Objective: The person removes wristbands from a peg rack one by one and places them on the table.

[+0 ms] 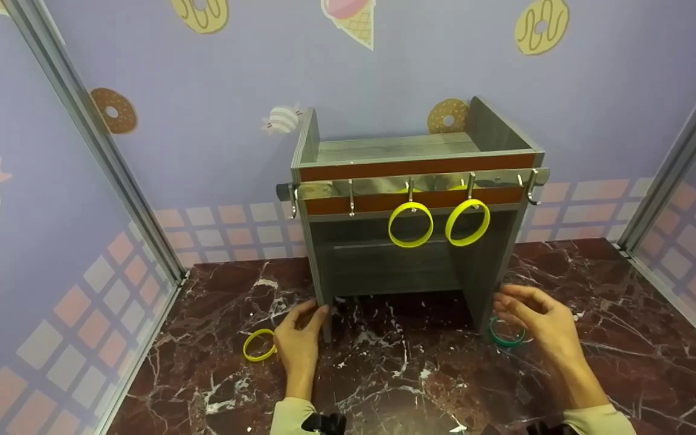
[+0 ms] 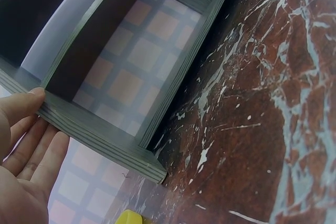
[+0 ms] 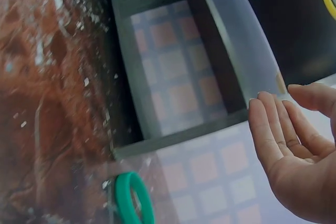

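Note:
A grey wooden shelf rack stands on the table, with a metal hook rail across its front. Two yellow rings, one near the middle and another to its right, hang from hooks. My left hand pinches the lower left side panel, thumb on its inner edge and fingers outside. At the right panel, my right hand has its fingers extended; their tips are against or very near the edge, and the thumb stands apart.
A yellow ring lies on the dark red marbled table, left of the rack. On the right side, a green ring lies beside the right panel. Patterned purple walls enclose the back and sides.

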Available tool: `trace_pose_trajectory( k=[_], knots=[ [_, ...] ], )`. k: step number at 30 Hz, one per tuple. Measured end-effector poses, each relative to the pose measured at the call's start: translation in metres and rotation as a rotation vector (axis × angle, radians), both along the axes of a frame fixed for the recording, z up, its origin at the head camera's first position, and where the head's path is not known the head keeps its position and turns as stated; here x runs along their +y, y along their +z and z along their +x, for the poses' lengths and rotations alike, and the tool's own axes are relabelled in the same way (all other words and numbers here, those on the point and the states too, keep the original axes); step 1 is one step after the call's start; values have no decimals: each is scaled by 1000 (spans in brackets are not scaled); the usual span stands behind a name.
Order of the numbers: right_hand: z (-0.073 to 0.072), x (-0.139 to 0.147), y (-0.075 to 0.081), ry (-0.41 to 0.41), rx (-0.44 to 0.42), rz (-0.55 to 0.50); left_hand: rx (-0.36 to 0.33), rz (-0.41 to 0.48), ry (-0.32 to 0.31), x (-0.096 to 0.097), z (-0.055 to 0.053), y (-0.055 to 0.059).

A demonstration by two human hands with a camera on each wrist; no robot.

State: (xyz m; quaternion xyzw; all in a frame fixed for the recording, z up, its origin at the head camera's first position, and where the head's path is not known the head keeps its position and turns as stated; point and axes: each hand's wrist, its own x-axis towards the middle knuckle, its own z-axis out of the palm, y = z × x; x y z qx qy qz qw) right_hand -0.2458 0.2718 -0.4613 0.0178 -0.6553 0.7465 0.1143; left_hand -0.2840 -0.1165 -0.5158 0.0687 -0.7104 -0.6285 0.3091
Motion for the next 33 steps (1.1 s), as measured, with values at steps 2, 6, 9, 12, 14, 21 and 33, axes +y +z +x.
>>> trace_pose_trajectory(
  k=[2,6,9,12,14,21,33],
  knots=[
    [-2,-3,5,16,27,-19,2,1,3,0,0,0],
    [-6,-10,15,33,62,-78,-5,12,1,0,-2,1],
    [-8,-16,23,34,80,-128,-6,18,4,0,-4,1],
    [-10,-23,30,45,100,-143,-8,20,12,1,-3,3],
    [-12,-26,35,47,112,-148,-7,27,12,1,-2,3],
    [-19,-36,48,33,180,-196,-10,26,4,0,0,1],
    [-27,-49,63,44,181,-300,-1,64,-8,2,0,1]
  ],
)
